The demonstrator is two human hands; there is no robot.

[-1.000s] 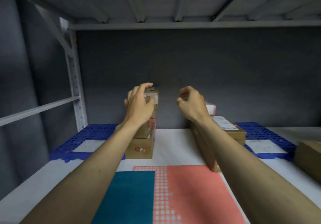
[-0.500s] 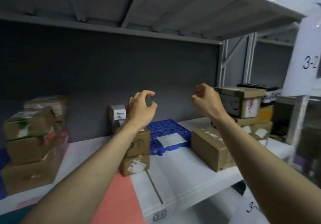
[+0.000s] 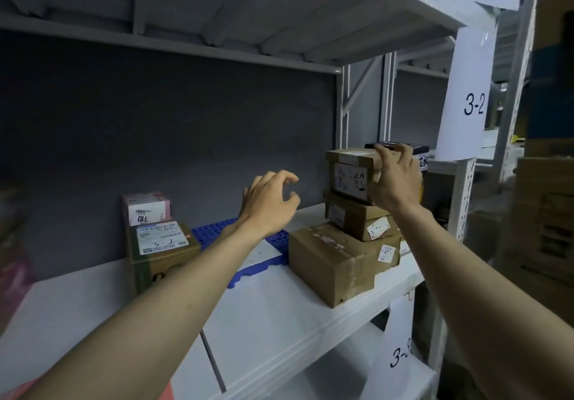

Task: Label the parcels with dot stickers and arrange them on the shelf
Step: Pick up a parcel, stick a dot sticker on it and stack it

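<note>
Three brown parcels are stacked at the right end of the white shelf [image 3: 279, 312]: a large one [image 3: 335, 263] at the bottom, a middle one [image 3: 357, 219], and a small top parcel [image 3: 348, 169] with a white label. My right hand [image 3: 394, 179] grips the right end of that top parcel, fingers curled over its upper edge. With its fingers loosely spread and nothing in it, my left hand [image 3: 270, 204] hovers in the air left of the stack. Further left stand a brown box [image 3: 161, 250] marked "3-2" and a pink-and-white box [image 3: 146, 210] behind it.
A blue perforated mat [image 3: 214, 232] lies on the shelf between the box groups. Behind the stack sits a black box [image 3: 416, 148]. A white upright [image 3: 459, 201] with a "3-2" sign [image 3: 466, 95] bounds the right side. A salmon sticker sheet corner [image 3: 161, 393] shows at the bottom left.
The view has swung right along the shelf. My right hand reached to the right stack and took hold of its top parcel. My left hand left the other boxes and hangs free.
</note>
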